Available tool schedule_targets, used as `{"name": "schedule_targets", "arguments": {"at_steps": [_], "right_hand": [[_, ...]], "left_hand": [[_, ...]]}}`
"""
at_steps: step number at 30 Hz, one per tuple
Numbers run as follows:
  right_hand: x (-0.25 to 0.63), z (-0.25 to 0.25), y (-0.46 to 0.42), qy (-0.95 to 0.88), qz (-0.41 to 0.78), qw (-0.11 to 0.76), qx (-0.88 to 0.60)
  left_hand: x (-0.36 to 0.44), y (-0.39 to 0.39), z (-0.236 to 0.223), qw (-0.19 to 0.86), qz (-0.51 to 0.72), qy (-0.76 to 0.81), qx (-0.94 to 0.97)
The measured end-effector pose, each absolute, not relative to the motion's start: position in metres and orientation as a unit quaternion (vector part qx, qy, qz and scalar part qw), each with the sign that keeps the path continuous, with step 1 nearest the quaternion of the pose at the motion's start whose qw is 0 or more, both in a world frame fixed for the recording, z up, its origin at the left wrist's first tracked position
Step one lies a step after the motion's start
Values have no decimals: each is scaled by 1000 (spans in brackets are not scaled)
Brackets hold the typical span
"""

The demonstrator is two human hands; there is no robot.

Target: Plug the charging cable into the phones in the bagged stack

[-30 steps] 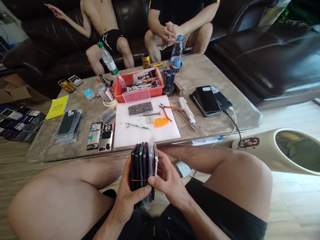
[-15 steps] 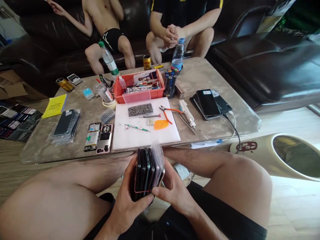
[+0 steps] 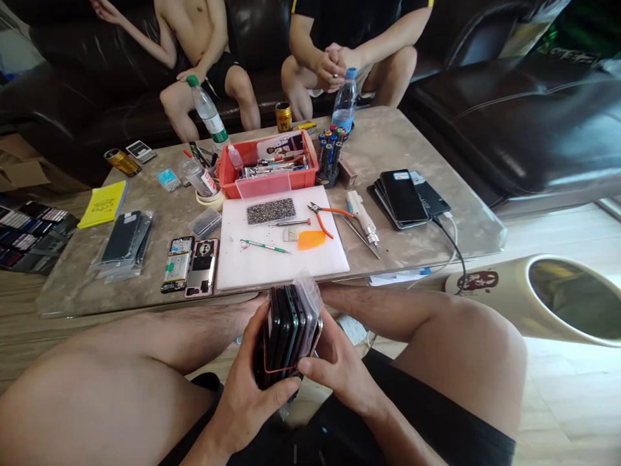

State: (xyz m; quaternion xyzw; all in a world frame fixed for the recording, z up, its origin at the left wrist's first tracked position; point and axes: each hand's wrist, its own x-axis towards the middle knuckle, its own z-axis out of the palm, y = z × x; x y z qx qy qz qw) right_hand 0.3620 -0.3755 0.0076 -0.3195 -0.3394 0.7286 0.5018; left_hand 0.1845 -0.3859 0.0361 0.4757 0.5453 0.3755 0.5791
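Nearest: both hands hold a bundle of phones (image 3: 287,331) upright on edge over the lap, btwn the bare knees. Left hand (image 3: 247,388) wraps it from below/left, thumb across the bottom front; right hand (image 3: 339,372) grips the right side, fingers curled round the back. A thin red rubber band (image 3: 272,370) loops the bundle, and a clear plastic bag (image 3: 310,294) sticks up at its right side.

Just beyond the knees, the tabletop (image 3: 427,239), marble-look. At its near edge a white mat (image 3: 281,265) w/ a green-handled tool (image 3: 264,245), an orange pick (image 3: 312,239), orange-handled cutters (image 3: 326,213), a grey tray of tiny parts (image 3: 270,211). Left of the mat: two opened phones (image 3: 189,265) side by side, then bagged dark parts (image 3: 123,238), a yellow pad (image 3: 103,204). Right of the mat: an electric screwdriver (image 3: 363,217), then a stack of dark phones (image 3: 405,197) w/ a cable running off the edge.

Further back: red bin (image 3: 269,169) full of tools, a rack of screwdrivers (image 3: 330,155), two water bottles (image 3: 344,107), cans.

Far side: two other people sit on a dark sofa (image 3: 509,116); one has hands clasped (image 3: 332,61) over the knees.
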Motion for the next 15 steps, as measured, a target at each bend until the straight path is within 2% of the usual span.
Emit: {"name": "schedule_targets", "arguments": {"at_steps": [8,15], "right_hand": [[363,6,-379,-324,736,499,-323],[359,11,-382,-363,701,485,-376]], "left_hand": [[178,-381,33,576,331,545,511],[185,-372,48,561,295,573,521]]}}
